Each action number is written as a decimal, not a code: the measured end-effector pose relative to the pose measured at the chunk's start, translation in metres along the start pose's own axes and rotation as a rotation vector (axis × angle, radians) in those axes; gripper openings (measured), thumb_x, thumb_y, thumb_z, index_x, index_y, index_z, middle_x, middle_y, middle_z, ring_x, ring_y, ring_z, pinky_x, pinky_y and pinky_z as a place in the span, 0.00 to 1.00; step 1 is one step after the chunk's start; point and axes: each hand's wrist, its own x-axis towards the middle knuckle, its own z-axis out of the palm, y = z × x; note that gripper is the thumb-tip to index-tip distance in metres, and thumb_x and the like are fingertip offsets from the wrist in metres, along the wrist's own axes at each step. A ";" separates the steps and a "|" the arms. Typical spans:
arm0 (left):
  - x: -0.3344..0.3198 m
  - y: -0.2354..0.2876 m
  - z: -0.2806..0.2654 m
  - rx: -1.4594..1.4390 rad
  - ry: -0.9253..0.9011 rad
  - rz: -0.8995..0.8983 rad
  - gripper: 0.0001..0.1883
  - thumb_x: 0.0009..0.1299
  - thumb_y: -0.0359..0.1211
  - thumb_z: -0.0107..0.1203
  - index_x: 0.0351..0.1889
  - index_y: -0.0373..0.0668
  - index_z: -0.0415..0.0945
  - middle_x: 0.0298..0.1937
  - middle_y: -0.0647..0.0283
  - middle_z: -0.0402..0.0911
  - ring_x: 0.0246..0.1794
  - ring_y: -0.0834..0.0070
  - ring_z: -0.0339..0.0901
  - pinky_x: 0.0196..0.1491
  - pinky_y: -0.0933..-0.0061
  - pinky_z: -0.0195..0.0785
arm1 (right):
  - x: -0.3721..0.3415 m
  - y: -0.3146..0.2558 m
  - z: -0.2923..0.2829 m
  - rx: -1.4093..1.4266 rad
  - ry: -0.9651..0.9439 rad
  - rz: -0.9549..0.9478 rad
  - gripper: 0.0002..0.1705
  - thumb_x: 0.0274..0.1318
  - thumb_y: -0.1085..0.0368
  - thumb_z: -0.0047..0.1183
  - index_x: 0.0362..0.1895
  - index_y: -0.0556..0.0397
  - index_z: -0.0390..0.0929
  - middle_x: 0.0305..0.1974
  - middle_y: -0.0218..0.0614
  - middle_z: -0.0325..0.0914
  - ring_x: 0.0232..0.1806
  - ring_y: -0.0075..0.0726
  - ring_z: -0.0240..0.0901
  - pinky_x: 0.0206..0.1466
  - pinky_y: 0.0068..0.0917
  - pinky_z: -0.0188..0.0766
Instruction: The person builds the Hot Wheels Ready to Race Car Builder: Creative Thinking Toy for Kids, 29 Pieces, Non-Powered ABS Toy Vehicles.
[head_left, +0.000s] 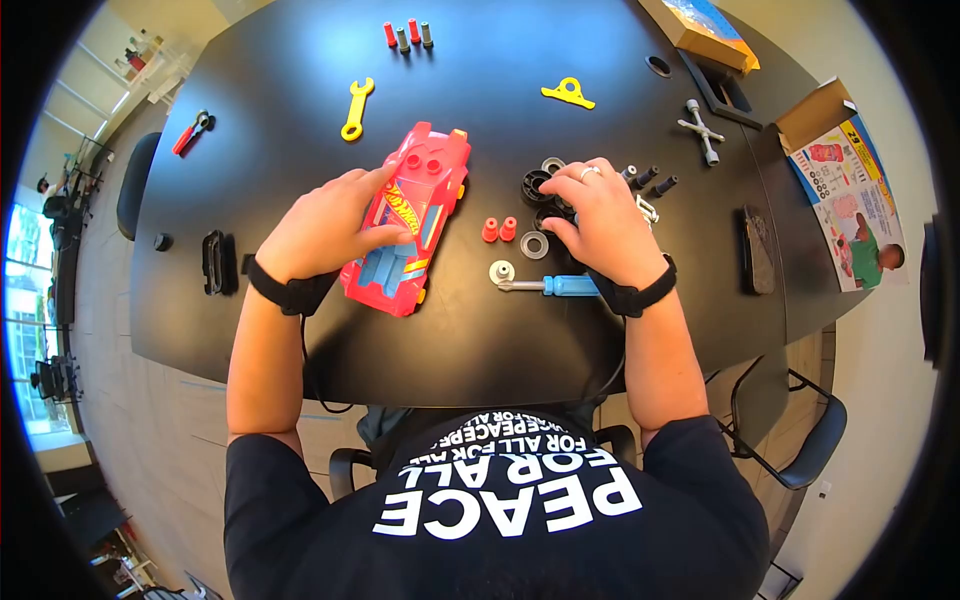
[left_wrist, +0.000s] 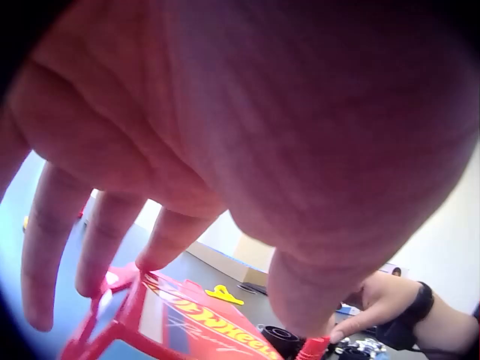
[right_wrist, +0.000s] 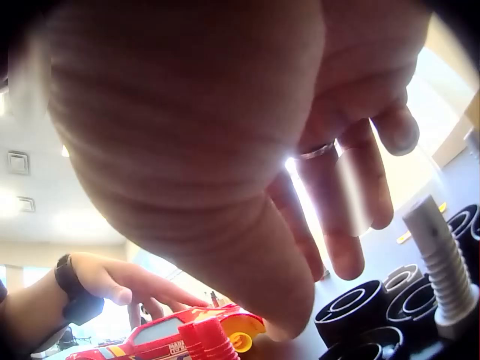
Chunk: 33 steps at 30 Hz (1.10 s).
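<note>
A red toy car body (head_left: pixel 420 190) with a yellow logo lies on the black table, and my left hand (head_left: pixel 335 225) rests over its left side, fingers spread and loosely bent. In the left wrist view the fingers reach to the red car body (left_wrist: pixel 217 326). My right hand (head_left: pixel 605 225) hovers at the black wheels (head_left: pixel 536 186), fingers hanging down; in the right wrist view nothing shows held between them and the black wheels (right_wrist: pixel 349 307) sit just below. Two red pegs (head_left: pixel 499 230), a grey ring (head_left: pixel 534 245) and a blue-handled screwdriver (head_left: pixel 568 286) lie close by.
Farther back are a yellow wrench (head_left: pixel 357 108), a yellow part (head_left: pixel 569 93) and several upright pegs (head_left: pixel 403 40). A cross-shaped tool (head_left: pixel 701 132) and a printed box (head_left: pixel 845 190) lie to the right. A red-handled tool (head_left: pixel 190 134) and black tray (head_left: pixel 217 262) are left.
</note>
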 end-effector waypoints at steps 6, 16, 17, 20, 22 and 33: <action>0.018 0.021 0.030 0.111 0.049 -0.123 0.64 0.63 0.75 0.67 0.84 0.37 0.62 0.56 0.41 0.85 0.53 0.41 0.87 0.55 0.46 0.82 | -0.003 -0.007 -0.016 -0.095 -0.136 0.125 0.23 0.50 0.66 0.78 0.51 0.49 0.87 0.50 0.33 0.85 0.58 0.48 0.76 0.65 0.45 0.74; 0.013 0.005 0.037 -0.099 0.266 -0.142 0.62 0.64 0.59 0.77 0.85 0.30 0.56 0.67 0.37 0.82 0.65 0.52 0.86 0.68 0.55 0.77 | -0.008 -0.017 -0.054 0.003 -0.019 0.251 0.21 0.48 0.67 0.79 0.45 0.52 0.84 0.40 0.36 0.84 0.48 0.50 0.83 0.50 0.45 0.79; 0.006 0.007 0.025 -0.427 0.237 -0.177 0.55 0.67 0.49 0.78 0.83 0.27 0.59 0.68 0.45 0.82 0.66 0.63 0.85 0.70 0.62 0.75 | -0.009 -0.018 -0.055 -0.014 -0.068 0.272 0.21 0.48 0.66 0.79 0.45 0.52 0.84 0.40 0.36 0.84 0.47 0.50 0.83 0.49 0.45 0.79; 0.001 0.002 0.027 -1.030 0.423 -0.072 0.43 0.77 0.40 0.70 0.82 0.32 0.61 0.68 0.58 0.82 0.63 0.73 0.84 0.67 0.66 0.78 | -0.011 -0.020 -0.050 -0.046 -0.185 0.315 0.22 0.47 0.64 0.80 0.45 0.51 0.83 0.40 0.37 0.85 0.46 0.51 0.84 0.48 0.46 0.80; -0.003 -0.003 0.032 -1.121 0.432 -0.101 0.38 0.81 0.40 0.66 0.83 0.35 0.61 0.67 0.59 0.82 0.62 0.74 0.84 0.66 0.66 0.79 | -0.013 -0.022 -0.042 -0.062 -0.250 0.332 0.23 0.46 0.62 0.80 0.44 0.51 0.83 0.40 0.38 0.85 0.46 0.51 0.85 0.48 0.46 0.80; 0.003 -0.002 0.070 -1.569 0.553 0.068 0.34 0.83 0.49 0.62 0.77 0.38 0.63 0.62 0.54 0.84 0.56 0.61 0.89 0.58 0.57 0.86 | -0.006 -0.033 -0.037 0.183 -0.151 0.179 0.23 0.51 0.72 0.74 0.53 0.58 0.84 0.51 0.45 0.79 0.47 0.50 0.82 0.48 0.42 0.80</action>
